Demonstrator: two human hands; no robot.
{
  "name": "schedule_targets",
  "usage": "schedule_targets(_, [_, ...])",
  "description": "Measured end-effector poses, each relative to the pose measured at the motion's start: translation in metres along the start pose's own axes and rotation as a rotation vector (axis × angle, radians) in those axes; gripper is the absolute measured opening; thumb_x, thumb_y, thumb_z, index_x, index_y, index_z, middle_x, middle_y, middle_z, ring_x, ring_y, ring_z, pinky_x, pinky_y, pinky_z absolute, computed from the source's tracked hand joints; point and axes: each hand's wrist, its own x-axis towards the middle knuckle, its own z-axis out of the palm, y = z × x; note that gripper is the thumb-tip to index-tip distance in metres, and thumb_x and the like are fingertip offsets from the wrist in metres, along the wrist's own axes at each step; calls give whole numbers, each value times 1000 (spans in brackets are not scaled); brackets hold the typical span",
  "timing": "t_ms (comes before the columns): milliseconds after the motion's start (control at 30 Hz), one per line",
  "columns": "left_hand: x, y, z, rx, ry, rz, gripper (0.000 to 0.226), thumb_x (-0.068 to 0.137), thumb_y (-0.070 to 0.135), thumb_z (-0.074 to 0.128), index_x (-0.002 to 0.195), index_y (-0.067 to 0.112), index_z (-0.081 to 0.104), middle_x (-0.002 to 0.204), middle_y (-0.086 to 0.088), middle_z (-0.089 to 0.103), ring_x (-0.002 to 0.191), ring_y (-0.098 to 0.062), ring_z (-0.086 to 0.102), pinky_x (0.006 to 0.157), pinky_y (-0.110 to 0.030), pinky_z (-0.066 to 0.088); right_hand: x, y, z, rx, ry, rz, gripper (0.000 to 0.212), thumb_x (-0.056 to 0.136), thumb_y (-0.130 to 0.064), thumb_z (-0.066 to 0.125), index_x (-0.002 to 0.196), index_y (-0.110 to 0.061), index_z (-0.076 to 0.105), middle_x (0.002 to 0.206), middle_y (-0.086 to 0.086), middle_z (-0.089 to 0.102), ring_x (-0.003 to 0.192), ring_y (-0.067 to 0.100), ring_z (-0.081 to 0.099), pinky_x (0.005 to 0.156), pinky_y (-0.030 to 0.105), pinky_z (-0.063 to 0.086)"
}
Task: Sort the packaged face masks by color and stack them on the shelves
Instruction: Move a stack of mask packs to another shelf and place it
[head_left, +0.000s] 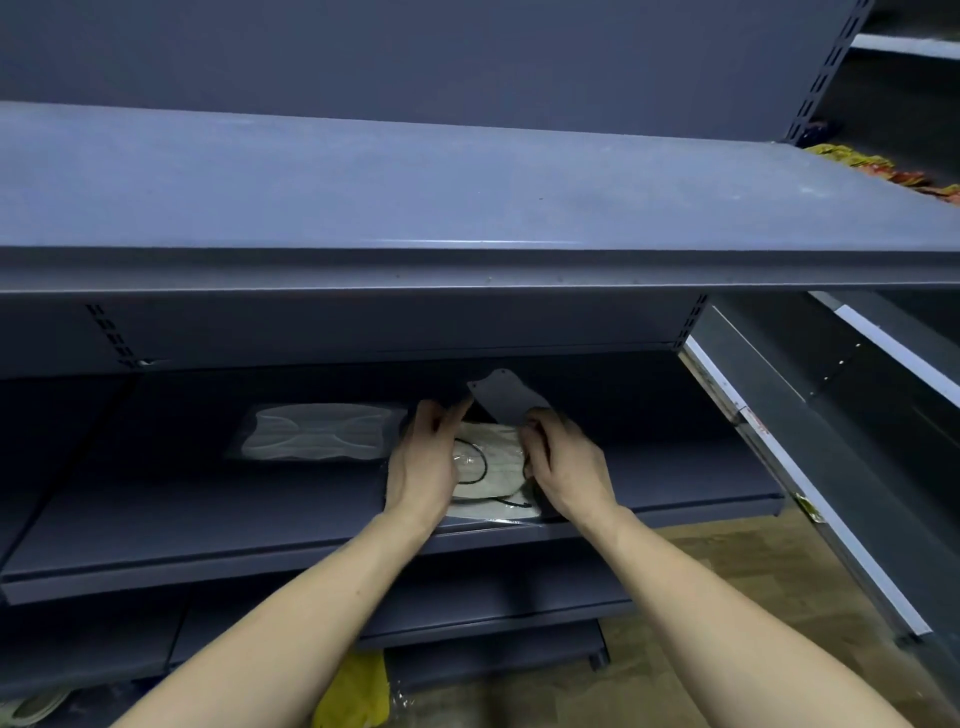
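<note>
Down on the middle shelf (208, 525) of a dark grey metal rack, seen from the head camera, both hands work over a small stack of packaged masks. The left hand (423, 462) lies on the left side of the white mask pack (488, 467), its fingers (441, 421) stretched forward and fairly straight along the pack's edge. The right hand (569, 467) sits on the right side of the same pack, its fingers (537, 423) curled and pinching the lower corner of a grey mask (506, 397), which stands tilted up above the stack toward the back of the shelf. The white pack lies flat near the shelf's front lip, black ear loops showing through its clear wrapper. Just to the left, apart from the hands, another white mask pack (319, 432) lies flat farther back on the same shelf. Above, the upper shelf (415, 208) spans the view, with yellow and orange packets (883, 169) heaped at its far right end. Below, between the forearms, a yellow packet (358, 691) shows near the wooden floor (727, 566).
</note>
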Motion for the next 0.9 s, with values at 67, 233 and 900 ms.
schedule_targets(67, [0, -5, 2, 57, -24, -64, 57, 88, -2, 52, 135, 31, 57, 124, -9, 48, 109, -34, 49, 85, -41, 46, -2, 0, 3, -23, -40, 28, 37, 97, -44, 55, 127, -23, 57, 123, 1, 60, 101, 26, 63, 75, 40, 53])
schedule_targets(233, [1, -23, 12, 304, -54, -78, 49, 79, -3, 65, 119, 25, 72, 124, -16, 57, 114, -42, 49, 94, -49, 45, -1, 0, 2, -105, -91, 98, 37, 93, -42, 63, 126, -25, 60, 123, -3, 59, 100, 26, 64, 71, 32, 48])
schedule_targets(900, [-15, -24, 31, 87, -203, 67, 31, 99, 38, 46, 122, 31, 65, 131, 4, 58, 121, -30, 49, 104, -45, 37, 19, 21, 18, -333, -129, 330, 26, 100, -36, 50, 115, -22, 65, 117, 3, 66, 111, 26, 59, 86, 34, 45])
